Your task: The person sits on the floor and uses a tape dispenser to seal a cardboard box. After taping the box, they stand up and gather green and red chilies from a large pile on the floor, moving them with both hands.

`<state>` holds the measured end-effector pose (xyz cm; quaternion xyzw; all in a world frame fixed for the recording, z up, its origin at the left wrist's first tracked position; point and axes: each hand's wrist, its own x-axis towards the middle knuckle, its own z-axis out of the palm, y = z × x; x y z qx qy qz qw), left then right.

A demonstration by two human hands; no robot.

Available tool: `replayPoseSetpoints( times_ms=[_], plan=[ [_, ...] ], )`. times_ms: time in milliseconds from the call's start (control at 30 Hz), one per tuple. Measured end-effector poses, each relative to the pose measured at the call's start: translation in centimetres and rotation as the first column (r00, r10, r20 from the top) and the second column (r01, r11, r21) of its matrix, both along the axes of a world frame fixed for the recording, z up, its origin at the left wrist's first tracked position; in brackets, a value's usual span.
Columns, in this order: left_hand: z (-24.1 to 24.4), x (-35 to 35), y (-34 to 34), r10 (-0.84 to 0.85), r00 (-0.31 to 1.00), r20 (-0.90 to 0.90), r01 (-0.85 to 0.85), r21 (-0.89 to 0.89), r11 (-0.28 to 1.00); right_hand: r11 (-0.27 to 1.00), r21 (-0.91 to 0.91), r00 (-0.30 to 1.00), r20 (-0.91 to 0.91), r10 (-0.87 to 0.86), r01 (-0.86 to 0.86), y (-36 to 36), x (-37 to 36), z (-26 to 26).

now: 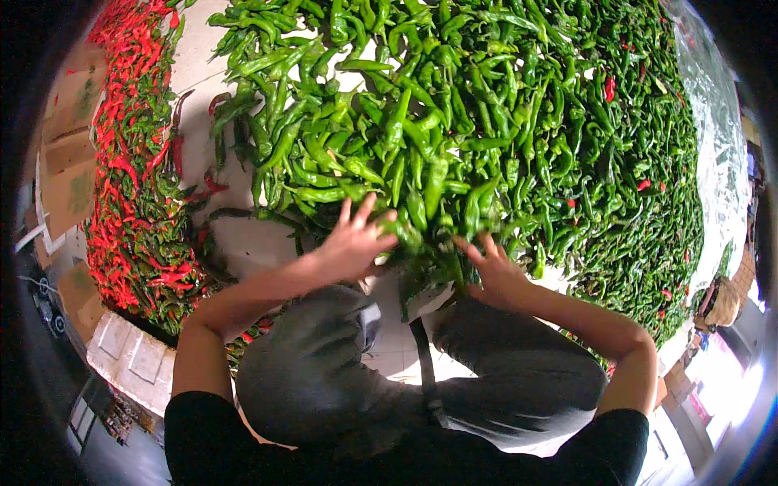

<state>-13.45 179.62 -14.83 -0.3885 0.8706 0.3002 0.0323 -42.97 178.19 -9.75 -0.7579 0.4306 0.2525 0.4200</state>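
Note:
Green chili peppers lie in a thick layer in front of me. At the near edge of this layer my left hand touches the peppers with its fingers spread. To its right, my right hand is bent inward over peppers at the same edge. Between the hands, several peppers are blurred and some hang or drop over the gap between my knees. Whether either palm closes on a pepper is hidden by blur and by the fingers.
Red and green chili peppers are heaped along the left. Smaller green peppers cover the right side, beside clear plastic sheeting. Cardboard and a white foam box stand at the far left. My knees are below the near edge.

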Motion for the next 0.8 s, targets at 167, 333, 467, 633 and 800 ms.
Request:
replayPoseSetpoints(
  times_ms=[167, 333, 467, 633, 800],
  plan=[
    [2.7, 0.4, -1.6, -0.001, 0.943, -0.333, -0.054, -0.157, 0.986, 0.957, 0.115, 0.938, -0.197, 0.286, -0.268, -3.1, 0.2, 2.7],
    [-2.5, 3.7, -13.1, 0.688, 0.726, 0.003, -0.596, -0.495, 0.632, 0.698, -0.709, 0.963, 0.245, 0.109, 0.101, -13.6, 9.5, -2.9],
    [-6.6, 1.1, -6.0, 0.597, 0.796, 0.104, -0.528, -0.364, 0.768, 0.725, -0.687, 0.996, 0.087, 0.010, 0.052, -10.3, 9.7, -9.9],
    [-3.9, 0.8, 4.7, -0.045, 0.999, 0.010, 0.046, -0.100, 0.994, 0.916, -0.388, 0.985, -0.171, 0.036, -0.100, 3.0, 0.0, -9.3],
    [-0.1, 5.0, -0.7, -0.068, 0.919, -0.389, 0.176, 0.250, 0.952, 0.883, 0.160, 0.787, -0.404, 0.467, -0.442, 1.6, -3.2, -4.7]
  ],
)
